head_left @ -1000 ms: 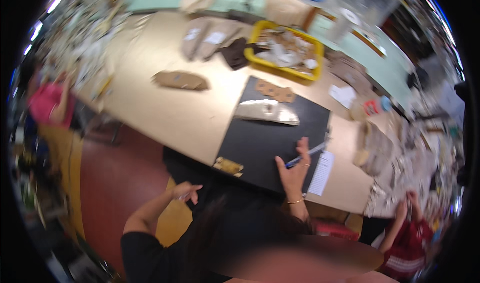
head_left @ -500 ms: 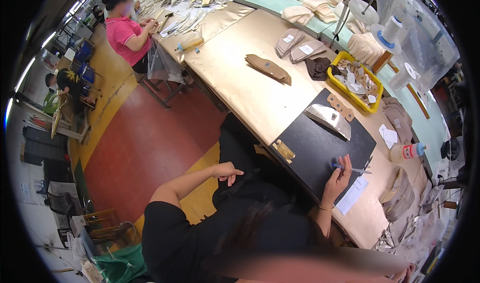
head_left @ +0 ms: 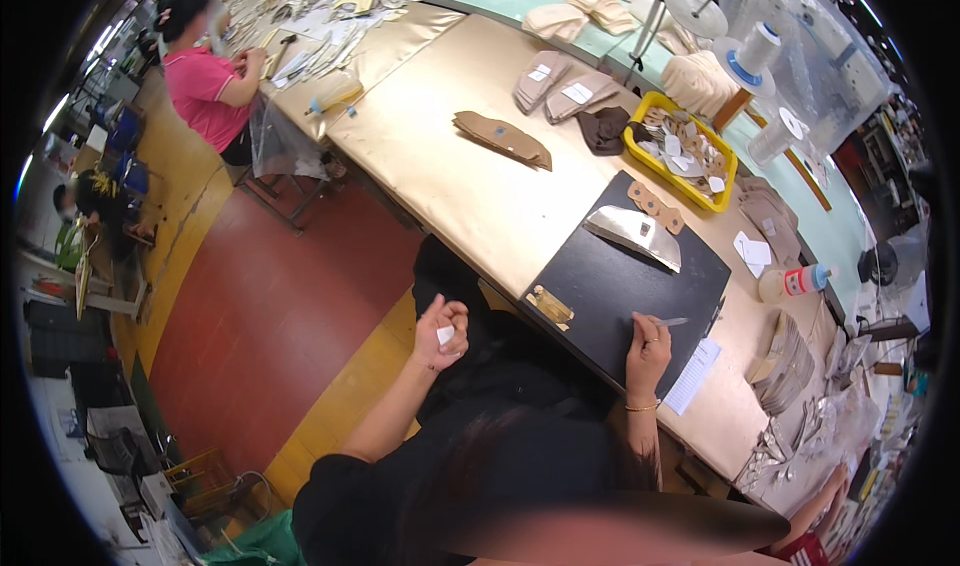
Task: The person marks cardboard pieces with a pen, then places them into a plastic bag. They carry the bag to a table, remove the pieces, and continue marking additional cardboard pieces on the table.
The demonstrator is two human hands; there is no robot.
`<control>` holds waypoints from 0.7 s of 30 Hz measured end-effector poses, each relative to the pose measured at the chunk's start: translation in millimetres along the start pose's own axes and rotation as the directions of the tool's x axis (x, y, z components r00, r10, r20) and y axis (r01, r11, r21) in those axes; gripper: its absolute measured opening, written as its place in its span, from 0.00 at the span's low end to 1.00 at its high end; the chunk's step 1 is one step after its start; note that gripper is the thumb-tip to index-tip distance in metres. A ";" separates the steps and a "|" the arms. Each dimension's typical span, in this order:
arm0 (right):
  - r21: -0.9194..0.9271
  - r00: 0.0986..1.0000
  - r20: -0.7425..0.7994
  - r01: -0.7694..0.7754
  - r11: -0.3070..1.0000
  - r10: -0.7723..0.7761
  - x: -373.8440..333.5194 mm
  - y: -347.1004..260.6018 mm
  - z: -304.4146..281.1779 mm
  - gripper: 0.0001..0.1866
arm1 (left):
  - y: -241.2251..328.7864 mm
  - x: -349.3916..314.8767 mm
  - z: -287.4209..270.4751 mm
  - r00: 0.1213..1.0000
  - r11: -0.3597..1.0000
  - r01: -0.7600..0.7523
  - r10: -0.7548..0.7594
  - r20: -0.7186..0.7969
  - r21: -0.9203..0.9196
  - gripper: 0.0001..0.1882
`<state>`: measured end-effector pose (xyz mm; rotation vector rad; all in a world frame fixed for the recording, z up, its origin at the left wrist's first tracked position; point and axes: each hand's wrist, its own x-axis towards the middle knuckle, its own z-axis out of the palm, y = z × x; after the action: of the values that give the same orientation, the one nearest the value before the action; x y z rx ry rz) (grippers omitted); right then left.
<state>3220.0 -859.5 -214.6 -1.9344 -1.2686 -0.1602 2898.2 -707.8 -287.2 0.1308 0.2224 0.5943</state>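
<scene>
My left hand (head_left: pixel 440 321) is raised above my lap, away from the table. Its fingers are curled, and a small white piece (head_left: pixel 445 336), perhaps paper, shows in the palm. Over the near edge of a black board (head_left: pixel 575 341), my right hand (head_left: pixel 648 358) grips a pen (head_left: pixel 674 322), whose clear end sticks out to the right. A curved metal template (head_left: pixel 635 236) lies on the board beside a brown scalloped piece (head_left: pixel 656 207). Right of my right hand is a printed paper sheet (head_left: pixel 692 378).
Farther back lie a stack of brown pieces (head_left: pixel 502 140) and a yellow basket (head_left: pixel 630 144) of small cut pieces. A bottle with a blue cap (head_left: pixel 795 283) and stacked beige pieces (head_left: pixel 780 366) stand to the right. A person in pink (head_left: pixel 205 96) works at the table's far left.
My left hand has risen and turned, and the white piece now shows in it. The right hand has drawn slightly left with the pen. The whole view has shifted a little.
</scene>
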 end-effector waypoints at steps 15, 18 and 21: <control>0.030 0.994 0.101 -0.053 0.998 0.050 12.5 4.4 -3.0 0.13 | 15.7 202.0 85.0 0.984 0.983 -0.158 0.164 -0.071 0.090 0.28; 0.079 0.993 0.099 -0.074 0.994 0.066 13.9 4.8 -4.3 0.14 | 24.6 229.8 68.1 0.996 0.962 -0.077 0.061 0.068 0.262 0.29; 0.168 0.978 0.173 -0.143 0.975 0.114 15.8 3.8 -9.3 0.16 | 35.9 235.0 56.7 0.957 0.988 0.084 -0.117 0.265 0.132 0.33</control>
<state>3233.7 -855.1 -202.5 -1.8951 -1.2119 0.1770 3082.0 -548.3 -265.6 0.3139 -0.0034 0.4553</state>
